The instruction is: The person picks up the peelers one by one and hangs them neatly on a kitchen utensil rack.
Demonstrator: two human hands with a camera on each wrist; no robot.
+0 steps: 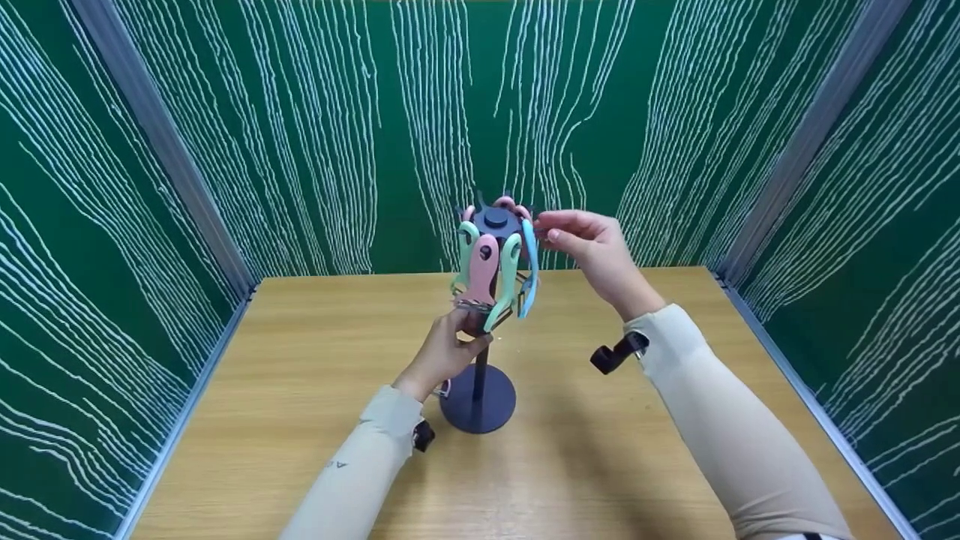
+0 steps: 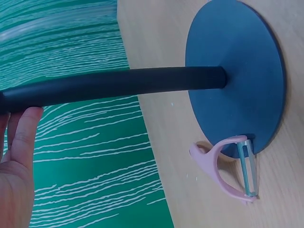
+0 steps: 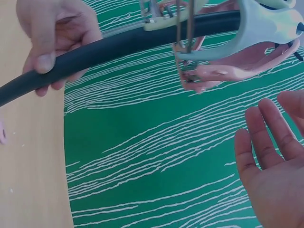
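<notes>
A black utensil stand (image 1: 480, 371) stands upright with pink, green and blue Y-shaped peelers hanging round its top. My left hand (image 1: 444, 349) grips the pole just below the hanging peelers; in the right wrist view its thumb and fingers (image 3: 45, 61) wrap round the pole. To the right of the stand's top is my right hand (image 1: 589, 244), close beside the light blue peeler (image 1: 530, 266). The right wrist view shows that hand's fingers loosely bent, with nothing held in them. At the round base lies another pink peeler (image 2: 213, 166), its blade resting against the base's edge.
The stand's round base (image 1: 491, 420) sits on a wooden table (image 1: 315, 360). Green walls (image 1: 420, 135) with white wavy lines rise behind the table and on both sides, with grey metal posts (image 1: 161, 135) at the corners.
</notes>
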